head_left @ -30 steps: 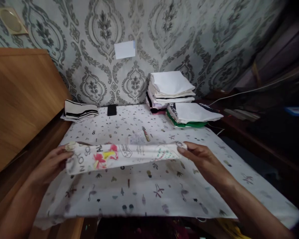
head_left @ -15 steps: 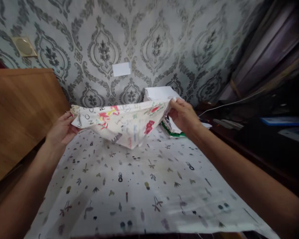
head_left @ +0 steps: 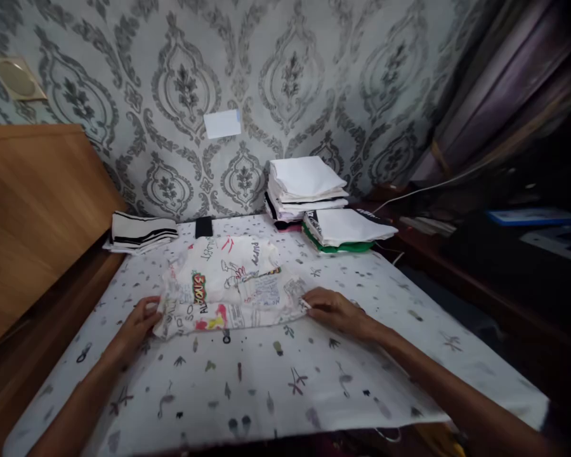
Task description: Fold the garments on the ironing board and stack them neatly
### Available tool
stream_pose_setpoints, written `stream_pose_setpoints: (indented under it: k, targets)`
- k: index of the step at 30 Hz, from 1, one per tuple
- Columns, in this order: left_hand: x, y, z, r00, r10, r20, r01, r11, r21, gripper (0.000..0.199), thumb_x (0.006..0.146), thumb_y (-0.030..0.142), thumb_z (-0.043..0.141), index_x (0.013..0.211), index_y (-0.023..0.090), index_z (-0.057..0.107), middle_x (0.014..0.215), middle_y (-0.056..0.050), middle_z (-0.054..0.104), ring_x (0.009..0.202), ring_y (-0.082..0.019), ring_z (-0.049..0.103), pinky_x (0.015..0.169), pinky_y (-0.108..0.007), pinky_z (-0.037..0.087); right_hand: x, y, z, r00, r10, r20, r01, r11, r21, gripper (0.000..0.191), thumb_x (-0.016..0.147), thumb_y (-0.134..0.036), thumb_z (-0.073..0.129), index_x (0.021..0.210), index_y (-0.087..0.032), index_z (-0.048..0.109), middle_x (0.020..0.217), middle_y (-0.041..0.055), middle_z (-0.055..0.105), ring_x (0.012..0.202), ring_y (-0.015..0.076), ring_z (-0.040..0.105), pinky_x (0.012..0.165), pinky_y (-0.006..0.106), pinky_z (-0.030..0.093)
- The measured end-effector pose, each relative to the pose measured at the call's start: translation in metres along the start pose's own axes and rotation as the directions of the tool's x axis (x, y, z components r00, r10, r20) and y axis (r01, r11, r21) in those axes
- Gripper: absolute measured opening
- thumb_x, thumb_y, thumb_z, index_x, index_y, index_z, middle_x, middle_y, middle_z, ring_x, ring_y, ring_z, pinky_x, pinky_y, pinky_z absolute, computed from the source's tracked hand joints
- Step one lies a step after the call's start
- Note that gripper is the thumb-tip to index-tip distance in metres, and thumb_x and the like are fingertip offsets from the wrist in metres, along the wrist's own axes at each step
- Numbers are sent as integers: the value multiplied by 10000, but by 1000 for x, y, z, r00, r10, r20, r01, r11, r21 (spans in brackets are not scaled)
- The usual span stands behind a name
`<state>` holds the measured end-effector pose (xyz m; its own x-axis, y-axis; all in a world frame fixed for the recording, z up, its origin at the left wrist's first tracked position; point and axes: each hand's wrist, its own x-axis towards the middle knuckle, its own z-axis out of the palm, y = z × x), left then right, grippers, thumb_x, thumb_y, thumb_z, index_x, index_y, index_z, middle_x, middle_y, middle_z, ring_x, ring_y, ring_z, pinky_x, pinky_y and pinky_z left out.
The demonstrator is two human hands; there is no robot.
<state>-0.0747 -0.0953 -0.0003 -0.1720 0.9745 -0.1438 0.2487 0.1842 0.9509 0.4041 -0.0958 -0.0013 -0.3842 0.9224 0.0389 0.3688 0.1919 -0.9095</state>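
A white cloth point(head_left: 228, 285) with colourful prints and lettering lies on the patterned table cover point(head_left: 247, 381), its surface creased. At its near left corner my left hand point(head_left: 143, 318) pinches the edge between thumb and fingers. My right hand point(head_left: 335, 310) grips the near right corner, fingers closed on the fabric. The cloth's near edge runs between the two hands.
Folded white clothes point(head_left: 307, 181) are stacked at the back, beside a folded white and green pile point(head_left: 347, 228). Striped folded fabric point(head_left: 143, 231) and a small black object point(head_left: 203, 227) sit at the back left. A wooden panel point(head_left: 42, 216) stands left.
Both hands have come down with the printed cloth, which hung in the air before and now rests on the table. The striped fabric and black object have come into sight.
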Motion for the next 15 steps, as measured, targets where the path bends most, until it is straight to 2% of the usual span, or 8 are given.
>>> stream_pose_setpoints:
  k: [2,4,6,8,10,11,13,15]
  targets:
    - [-1,-12,-6,998,54,10,-55,981,188,494,692,537,675,1071,232,588,655,43,581,549,-167,542,478,-271,434,-3,5,5,999,30,-16,-31,999,-14,446,780,-639,672,865,-205,732,1052,100,680,984,258,638,881,389,511]
    - [2,-15,-9,980,198,7,-183,892,412,483,749,578,589,1062,211,609,787,-13,627,701,-210,602,605,-320,501,3,4,6,996,83,-21,-85,994,-64,452,812,-643,624,813,-197,696,956,83,664,874,227,622,795,359,504]
    - [7,-12,-8,925,374,61,-331,719,611,444,814,546,525,1069,198,631,999,-85,657,948,-268,623,831,-395,521,14,1,8,989,142,-33,-145,977,-157,498,850,-656,547,661,-198,598,723,29,584,687,179,541,649,315,444]
    - [10,-6,0,857,468,215,-471,543,695,421,867,480,475,1135,193,625,1173,-128,638,1133,-301,573,996,-438,454,27,-1,12,982,170,-78,-184,949,-257,527,863,-643,503,567,-208,483,577,-17,449,581,144,432,564,289,346]
    - [11,-1,11,816,442,374,-559,434,706,426,895,411,435,1219,184,593,1229,-141,631,1177,-306,555,1037,-449,415,38,-2,19,979,168,-119,-198,924,-328,450,833,-571,551,575,-207,490,562,-28,433,571,134,409,551,278,298]
    - [11,2,16,812,402,423,-572,400,716,439,897,383,427,1256,179,575,1220,-142,638,1167,-308,561,1029,-450,413,41,-2,23,979,161,-124,-195,917,-349,377,810,-516,582,605,-204,527,580,-26,464,583,135,423,557,274,295]
    - [11,8,23,833,305,462,-550,361,753,463,894,358,422,1297,172,552,1147,-134,663,1103,-308,590,985,-446,423,43,-2,29,983,145,-108,-175,916,-360,246,768,-417,615,657,-200,577,622,-16,522,609,140,453,572,271,306]
    - [10,14,23,851,215,479,-525,359,772,418,892,368,422,1229,183,585,1032,-106,682,1008,-293,617,917,-412,442,37,-3,31,990,110,-90,-133,938,-321,202,761,-374,616,668,-198,581,650,-6,544,629,143,466,592,275,329]
